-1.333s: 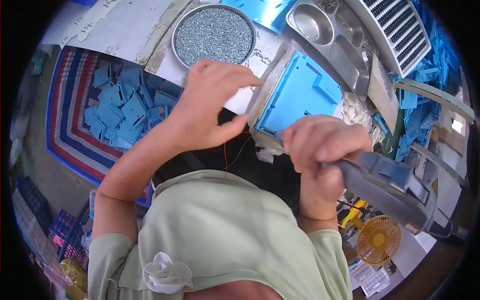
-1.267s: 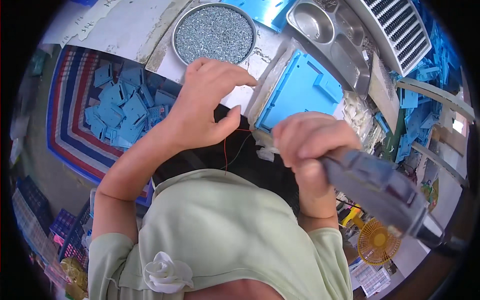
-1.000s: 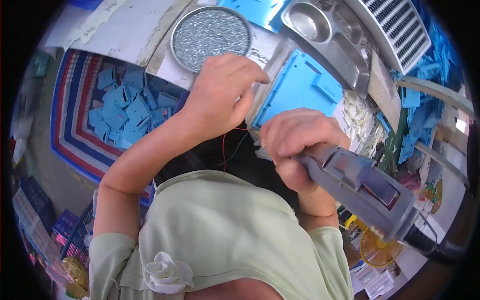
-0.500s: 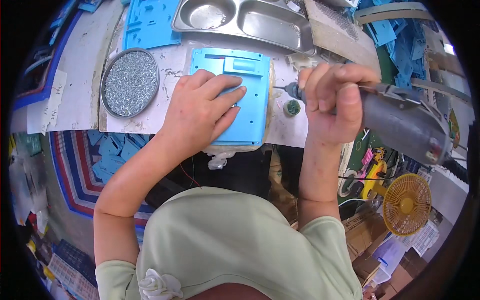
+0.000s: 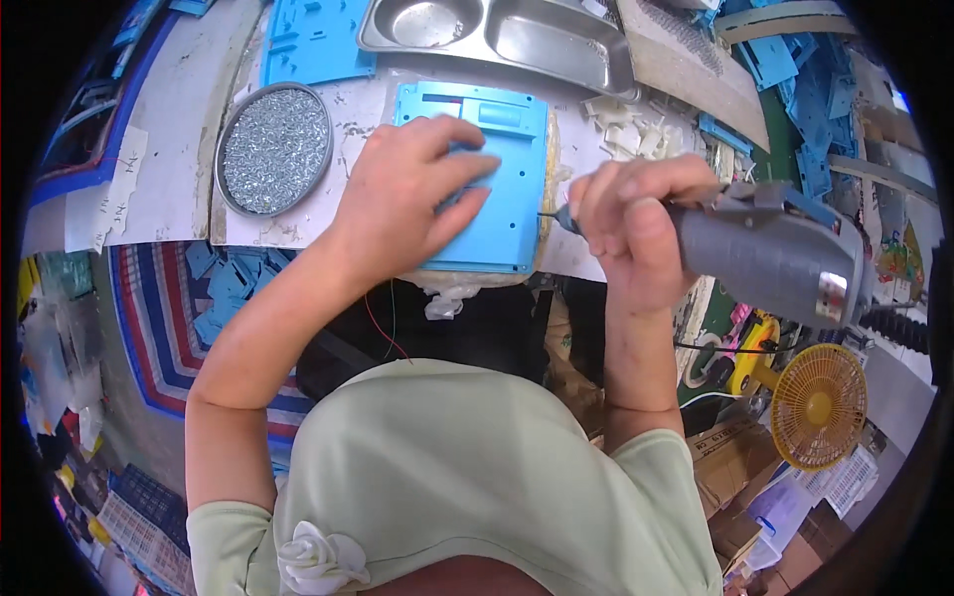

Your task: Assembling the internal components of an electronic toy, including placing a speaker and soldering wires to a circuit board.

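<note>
— While the left hand point(image 5: 412, 204) lies flat with its fingers point(image 5: 467, 164) spread wide, what is it pressing on?

— On the blue plastic panel point(image 5: 502, 189), which lies on the white-topped desk point(image 5: 169, 189) right in front of the person. The palm and fingers cover the panel's left half and pin it down; nothing is gripped.

— And the other hand?

— The right hand point(image 5: 631, 223) has its fingers point(image 5: 621, 189) wrapped tight around the front of a grey electric screwdriver point(image 5: 770, 258). The tool lies nearly level, and its thin dark bit point(image 5: 550, 216) points left and touches, or almost touches, the panel's right edge.

— So which step does that look like?

— I judge it to be driving a screw at the right edge of the panel, with the bit just being set. Whether a screw sits on the tip is too small to tell.

— What would the next move call for?

— Steady downward hold from the flat hand, and the bit kept square to the hole so it does not slip off.

— What lies farther out?

— A round metal dish of small screws point(image 5: 275, 149) to the left, a steel compartment tray point(image 5: 497, 35) beyond the panel, another blue panel point(image 5: 313, 45) beside it, and white plastic scraps point(image 5: 631, 124) to the right. A yellow fan point(image 5: 820, 407) stands low on the right.
</note>
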The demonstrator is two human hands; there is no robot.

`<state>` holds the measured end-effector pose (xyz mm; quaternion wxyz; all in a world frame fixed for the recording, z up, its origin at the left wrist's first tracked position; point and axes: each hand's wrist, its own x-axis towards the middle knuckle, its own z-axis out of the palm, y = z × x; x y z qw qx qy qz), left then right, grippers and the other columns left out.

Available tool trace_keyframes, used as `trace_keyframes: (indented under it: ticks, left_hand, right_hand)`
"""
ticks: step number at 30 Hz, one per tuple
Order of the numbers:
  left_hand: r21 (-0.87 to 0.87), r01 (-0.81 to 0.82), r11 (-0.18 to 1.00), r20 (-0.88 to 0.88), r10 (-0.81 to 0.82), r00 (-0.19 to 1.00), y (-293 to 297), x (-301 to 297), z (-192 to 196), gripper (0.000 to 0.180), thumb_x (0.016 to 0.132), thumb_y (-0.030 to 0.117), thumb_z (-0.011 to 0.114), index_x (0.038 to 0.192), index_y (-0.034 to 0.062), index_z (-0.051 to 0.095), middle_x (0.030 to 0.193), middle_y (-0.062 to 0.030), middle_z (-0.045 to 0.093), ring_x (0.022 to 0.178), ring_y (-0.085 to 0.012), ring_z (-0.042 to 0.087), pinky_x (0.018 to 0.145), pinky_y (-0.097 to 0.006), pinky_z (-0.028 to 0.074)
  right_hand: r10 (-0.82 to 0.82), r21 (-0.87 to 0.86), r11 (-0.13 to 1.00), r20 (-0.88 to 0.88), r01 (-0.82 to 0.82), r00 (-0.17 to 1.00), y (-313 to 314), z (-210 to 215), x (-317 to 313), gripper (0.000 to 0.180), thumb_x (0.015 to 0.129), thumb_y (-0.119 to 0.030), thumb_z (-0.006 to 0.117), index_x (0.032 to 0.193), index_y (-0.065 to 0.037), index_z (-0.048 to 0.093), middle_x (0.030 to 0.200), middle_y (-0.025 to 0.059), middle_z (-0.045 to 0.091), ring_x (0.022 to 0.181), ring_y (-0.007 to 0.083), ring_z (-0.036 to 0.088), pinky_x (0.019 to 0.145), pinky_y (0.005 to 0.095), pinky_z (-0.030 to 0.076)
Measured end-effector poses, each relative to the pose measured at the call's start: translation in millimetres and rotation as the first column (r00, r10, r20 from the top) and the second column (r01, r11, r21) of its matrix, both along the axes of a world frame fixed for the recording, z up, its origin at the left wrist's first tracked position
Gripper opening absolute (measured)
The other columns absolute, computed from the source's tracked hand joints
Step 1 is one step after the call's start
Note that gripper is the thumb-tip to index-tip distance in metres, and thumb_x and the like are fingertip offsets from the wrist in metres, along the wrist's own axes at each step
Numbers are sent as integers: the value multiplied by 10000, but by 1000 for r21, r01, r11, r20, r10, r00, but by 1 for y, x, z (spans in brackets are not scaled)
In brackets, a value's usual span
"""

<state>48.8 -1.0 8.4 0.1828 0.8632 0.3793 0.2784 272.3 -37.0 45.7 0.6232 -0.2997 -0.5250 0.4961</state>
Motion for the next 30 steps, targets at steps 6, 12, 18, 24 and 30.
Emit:
trace_keyframes:
  ticks: [6,12,18,24,30]
  left_hand:
    - [332,17,943,-114,22,993,52,-3,-7,437,752,200,832,1139,90,661,1403,-169,552,1288,-393,533,1062,-493,453]
    - [47,-603,796,583,468,664,-63,-159,-28,325,885,138,749,1144,19,592,1339,-186,594,1184,-299,615,1032,-398,471]
    - [-737,-493,-463,-74,780,-621,-328,-321,-332,531,953,354,657,1251,-73,551,1164,-209,658,1055,-286,626,912,-388,510]
    - [-609,-546,-575,-412,818,-402,-319,-380,-384,670,881,301,737,1379,-84,506,1367,-240,581,1244,-364,579,1005,-448,491]
    - [-539,-675,503,639,767,61,26,-274,-25,303,1005,248,636,1162,-11,655,1074,-93,709,902,-140,654,764,-275,538]
  right_hand:
    - [11,153,988,1,-11,1000,11,40,-19,214,974,-203,596,1099,-45,524,656,22,473,571,140,455,606,357,420]
    - [231,248,945,-53,-211,972,11,68,38,238,998,-284,591,1116,-85,536,645,-37,512,563,104,486,659,313,426]
    - [281,137,956,-166,-260,945,41,50,-17,215,1000,-236,604,1093,-59,525,640,-19,476,536,101,443,590,278,385]
    - [238,140,965,-118,-221,964,48,53,-20,281,986,-269,666,1065,-55,502,614,-16,435,488,95,386,504,263,316]
    - [123,72,991,-84,-117,989,42,53,-11,355,951,-287,726,1070,-47,494,610,-20,423,480,89,381,481,257,323]
